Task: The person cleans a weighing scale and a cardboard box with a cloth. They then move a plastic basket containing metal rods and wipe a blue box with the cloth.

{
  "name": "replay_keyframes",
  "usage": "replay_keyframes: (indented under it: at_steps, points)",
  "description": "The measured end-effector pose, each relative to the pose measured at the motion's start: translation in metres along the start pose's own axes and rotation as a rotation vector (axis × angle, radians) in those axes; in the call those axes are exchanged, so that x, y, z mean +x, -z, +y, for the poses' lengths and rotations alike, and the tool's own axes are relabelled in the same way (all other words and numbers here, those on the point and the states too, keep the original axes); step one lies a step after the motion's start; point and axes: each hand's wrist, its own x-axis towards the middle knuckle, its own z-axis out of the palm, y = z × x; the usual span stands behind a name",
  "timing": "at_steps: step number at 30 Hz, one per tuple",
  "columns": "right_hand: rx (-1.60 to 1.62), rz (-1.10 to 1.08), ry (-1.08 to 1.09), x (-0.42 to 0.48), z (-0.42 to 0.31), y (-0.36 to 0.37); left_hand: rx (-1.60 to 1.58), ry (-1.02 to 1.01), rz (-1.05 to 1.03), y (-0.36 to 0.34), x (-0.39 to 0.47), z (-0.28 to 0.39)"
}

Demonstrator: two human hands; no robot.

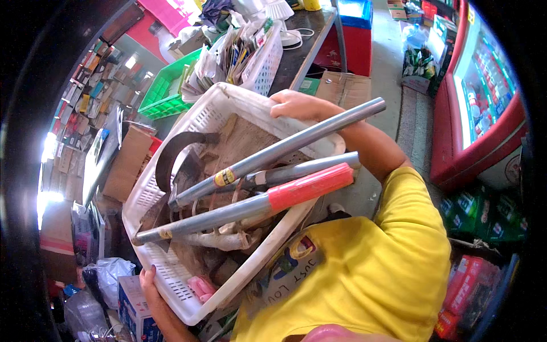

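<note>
A white plastic basket (256, 265) with slotted walls is held tilted in front of my body. My right hand (297, 106) grips its far right rim, and my left hand (148, 280) holds the lower left wall from outside. Inside lie several hand tools. A dark curved sickle-like blade (164, 162) leans by the left wall. A bare metal tube handle (299, 139) and a metal handle with a red grip (310, 186) stick out over the right rim. Another metal tube (307, 166) lies between them. A pink object (201, 288) sits in the near corner.
Beyond the basket, a green plastic crate (171, 87) and a white basket of packets (269, 64) stand by a dark table (295, 64). A cardboard box (346, 87) is on the floor. A red-framed drinks fridge (448, 128) stands right; a printed box (136, 308) is lower left.
</note>
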Motion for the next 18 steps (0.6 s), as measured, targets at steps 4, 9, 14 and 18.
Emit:
replay_keyframes:
  at_steps: [4,9,14,18]
  points:
    - [0.007,0.075,-0.02,-0.033,-0.008,0.012,-0.079,-0.042,-0.052,-0.011,-0.003,0.01]
    - [0.029,0.103,-0.024,-0.045,-0.014,0.018,-0.203,-0.044,-0.02,-0.028,-0.023,0.012]
    - [0.075,0.102,0.004,-0.035,-0.01,0.02,-0.357,0.003,0.045,-0.045,-0.042,0.025]
    - [0.009,0.022,-0.049,-0.023,-0.026,0.042,-0.322,0.045,0.098,-0.059,-0.055,0.041]
